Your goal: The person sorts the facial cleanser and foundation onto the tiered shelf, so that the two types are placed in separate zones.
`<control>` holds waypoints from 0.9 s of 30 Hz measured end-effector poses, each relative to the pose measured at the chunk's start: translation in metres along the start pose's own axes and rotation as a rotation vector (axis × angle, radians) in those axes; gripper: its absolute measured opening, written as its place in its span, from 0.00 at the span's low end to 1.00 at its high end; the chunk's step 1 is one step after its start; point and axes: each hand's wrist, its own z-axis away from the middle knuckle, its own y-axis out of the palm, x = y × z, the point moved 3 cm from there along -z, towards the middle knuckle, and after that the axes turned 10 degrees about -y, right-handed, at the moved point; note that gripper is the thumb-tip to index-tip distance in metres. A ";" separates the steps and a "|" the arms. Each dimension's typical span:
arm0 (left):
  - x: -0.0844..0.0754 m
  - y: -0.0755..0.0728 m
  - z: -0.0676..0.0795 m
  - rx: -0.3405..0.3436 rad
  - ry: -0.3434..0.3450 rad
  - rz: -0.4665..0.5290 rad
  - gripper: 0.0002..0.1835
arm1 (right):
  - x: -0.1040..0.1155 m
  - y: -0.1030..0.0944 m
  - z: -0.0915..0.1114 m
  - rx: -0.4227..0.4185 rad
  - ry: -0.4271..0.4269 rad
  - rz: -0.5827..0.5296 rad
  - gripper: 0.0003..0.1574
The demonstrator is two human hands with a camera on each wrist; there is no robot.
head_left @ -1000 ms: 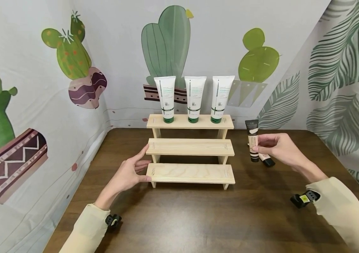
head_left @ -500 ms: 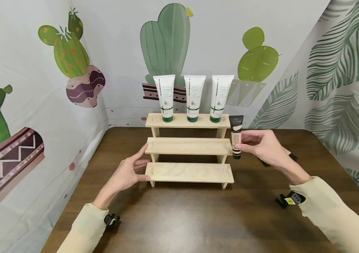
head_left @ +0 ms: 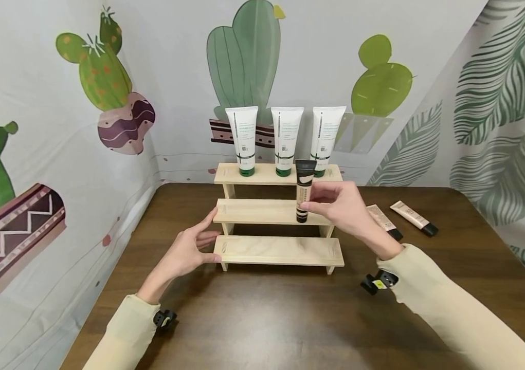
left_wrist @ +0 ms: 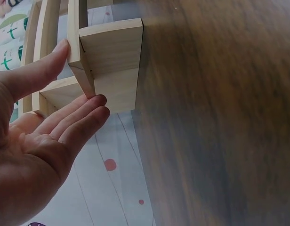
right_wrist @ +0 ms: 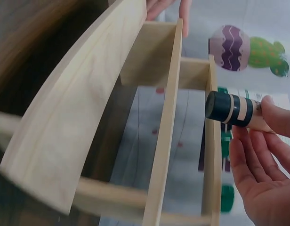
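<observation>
In the head view, my right hand [head_left: 343, 208] pinches a small beige squeeze tube [head_left: 303, 194] with black ends, cap down, between thumb and fingers. The tube overlaps the middle step of a three-tier wooden stand [head_left: 262, 211]. In the right wrist view, the tube's black cap [right_wrist: 218, 106] points towards the stand. My left hand [head_left: 188, 253] rests against the stand's left side, its fingers extended. In the left wrist view, its thumb lies at the edge of a step and its fingertips touch the side panel [left_wrist: 114, 49].
White tubes with green caps, such as the middle one [head_left: 285, 141], stand upright on the top step. Two beige tubes, one of them the outer tube [head_left: 410, 216], lie on the brown table [head_left: 262, 318] at right. A cactus-print cloth [head_left: 313, 51] hangs behind.
My right hand has carried the beige tube leftward from the table's right side to in front of the stand. The left hand keeps its place. The lying tubes are now in plainer view.
</observation>
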 end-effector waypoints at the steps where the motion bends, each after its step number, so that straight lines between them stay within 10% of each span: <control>1: 0.000 0.000 0.000 0.000 0.001 0.000 0.64 | 0.001 0.005 -0.003 0.003 -0.011 -0.003 0.06; 27: 0.000 0.000 -0.001 0.005 0.008 0.012 0.63 | -0.022 0.099 -0.055 -0.058 -0.001 -0.103 0.13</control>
